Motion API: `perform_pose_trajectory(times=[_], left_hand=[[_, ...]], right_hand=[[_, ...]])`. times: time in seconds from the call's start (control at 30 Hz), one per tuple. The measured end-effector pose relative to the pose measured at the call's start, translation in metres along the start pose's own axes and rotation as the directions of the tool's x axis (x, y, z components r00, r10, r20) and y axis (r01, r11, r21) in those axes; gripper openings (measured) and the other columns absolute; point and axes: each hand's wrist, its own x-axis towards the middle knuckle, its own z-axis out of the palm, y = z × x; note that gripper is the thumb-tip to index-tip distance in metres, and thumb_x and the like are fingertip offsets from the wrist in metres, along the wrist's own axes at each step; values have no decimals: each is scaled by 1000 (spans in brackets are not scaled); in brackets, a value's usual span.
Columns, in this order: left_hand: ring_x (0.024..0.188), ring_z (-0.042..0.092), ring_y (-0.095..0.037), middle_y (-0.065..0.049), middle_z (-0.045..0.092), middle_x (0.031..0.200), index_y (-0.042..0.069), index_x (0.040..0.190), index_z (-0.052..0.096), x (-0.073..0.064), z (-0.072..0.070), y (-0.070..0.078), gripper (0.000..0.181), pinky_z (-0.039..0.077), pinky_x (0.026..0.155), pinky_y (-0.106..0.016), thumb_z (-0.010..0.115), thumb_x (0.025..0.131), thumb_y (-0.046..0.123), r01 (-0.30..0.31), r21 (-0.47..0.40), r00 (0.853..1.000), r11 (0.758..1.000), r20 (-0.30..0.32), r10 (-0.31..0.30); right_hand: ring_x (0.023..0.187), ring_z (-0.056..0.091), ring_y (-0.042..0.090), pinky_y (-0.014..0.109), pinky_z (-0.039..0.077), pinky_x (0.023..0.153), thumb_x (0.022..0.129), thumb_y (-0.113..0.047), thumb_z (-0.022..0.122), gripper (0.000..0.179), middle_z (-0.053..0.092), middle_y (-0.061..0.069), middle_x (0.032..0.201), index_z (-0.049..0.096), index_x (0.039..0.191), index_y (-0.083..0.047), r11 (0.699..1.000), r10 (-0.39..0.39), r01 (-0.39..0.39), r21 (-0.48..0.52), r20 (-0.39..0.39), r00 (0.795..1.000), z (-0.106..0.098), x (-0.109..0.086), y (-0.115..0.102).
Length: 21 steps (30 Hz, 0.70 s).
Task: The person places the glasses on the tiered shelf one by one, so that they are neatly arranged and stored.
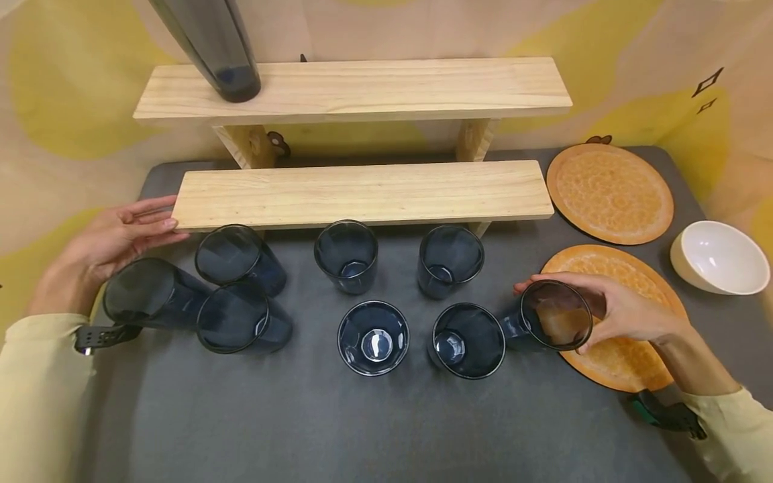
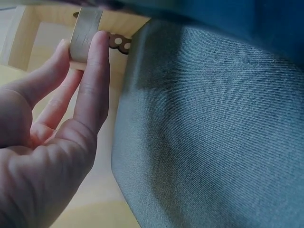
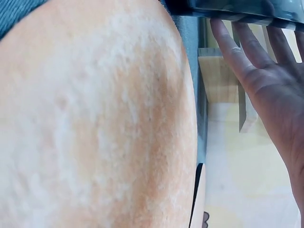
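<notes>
At the left end of the lower wooden shelf board (image 1: 362, 194), my left hand (image 1: 129, 231) pinches the board's edge. The left wrist view shows the thumb and fingers (image 2: 92, 80) on either side of the board end (image 2: 85, 38). My right hand (image 1: 622, 308) holds a dark smoky drinking glass (image 1: 555, 315), thumb and fingers around its side, over the front round cork-like mat (image 1: 652, 282). That glass overlaps another dark glass (image 1: 468, 342) to its left. Only the lower part of the held glass (image 3: 247, 12) appears in the right wrist view.
More dark glasses stand in front of the shelf, including a middle one (image 1: 373, 339) and a left group (image 1: 235, 318). On the upper board (image 1: 386, 87) stands a tall dark vessel (image 1: 223, 54). At right are a second round mat (image 1: 610, 194) and a white bowl (image 1: 718, 258).
</notes>
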Motion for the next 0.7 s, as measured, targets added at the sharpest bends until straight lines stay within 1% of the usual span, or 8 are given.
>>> perform_pose_trajectory(times=[0.03, 0.13, 0.27, 0.37, 0.5, 0.6, 0.7], left_hand=[[94, 71, -31, -14, 68, 113, 4, 122, 67, 0, 0, 0, 45, 62, 82, -38, 40, 96, -20, -1, -2, 1000, 1000, 2, 1], [94, 71, -32, -15, 68, 113, 4, 122, 67, 0, 0, 0, 45, 62, 83, -38, 40, 96, -20, -3, -13, 1000, 1000, 11, 3], [94, 71, -32, -16, 68, 114, 3, 122, 66, 0, -1, 0, 45, 61, 83, -38, 39, 96, -21, -10, -18, 1000, 1000, 23, 11], [94, 71, -32, -16, 68, 114, 3, 122, 67, 0, -1, 0, 45, 61, 84, -38, 39, 96, -20, -9, -11, 1000, 1000, 22, 10], [94, 71, -32, -16, 68, 113, 4, 121, 67, 0, -1, -1, 45, 61, 84, -38, 39, 96, -20, -10, -7, 1000, 1000, 13, 10], [94, 71, -32, -16, 68, 112, 4, 121, 67, 0, -1, -1, 44, 61, 83, -38, 39, 96, -20, -12, -8, 1000, 1000, 7, 12], [93, 71, -32, -16, 69, 111, 4, 120, 68, 0, 0, 0, 44, 61, 83, -38, 40, 96, -20, -10, -5, 1000, 1000, -3, 10]], right_hand=[[139, 38, 29, 24, 37, 115, 69, 19, 76, 91, 37, 30, 148, 22, 142, 23, 1000, -3, 3, 0, -3, 1000, 0, 0, 0], [139, 39, 28, 24, 37, 114, 67, 21, 75, 91, 38, 29, 148, 24, 142, 23, 1000, -8, 8, 0, -18, 1000, 1, 0, 0], [136, 42, 28, 24, 40, 112, 56, 28, 73, 96, 42, 29, 145, 27, 140, 23, 1000, 1, -2, -14, -59, 998, 3, -2, 0], [134, 46, 26, 23, 43, 109, 53, 30, 73, 97, 46, 27, 143, 30, 139, 22, 999, 17, -20, -37, -98, 995, 5, -3, -2], [130, 49, 25, 22, 46, 106, 52, 29, 74, 97, 49, 25, 141, 32, 139, 22, 998, 21, -28, -56, -126, 992, 4, -3, -6], [129, 50, 28, 25, 49, 104, 52, 28, 75, 98, 48, 27, 142, 29, 139, 24, 999, -9, 2, -52, -121, 993, -3, 1, -13], [130, 50, 29, 27, 51, 103, 56, 26, 76, 97, 47, 26, 143, 27, 139, 24, 998, -38, 33, -44, -115, 993, -10, 9, -23]])
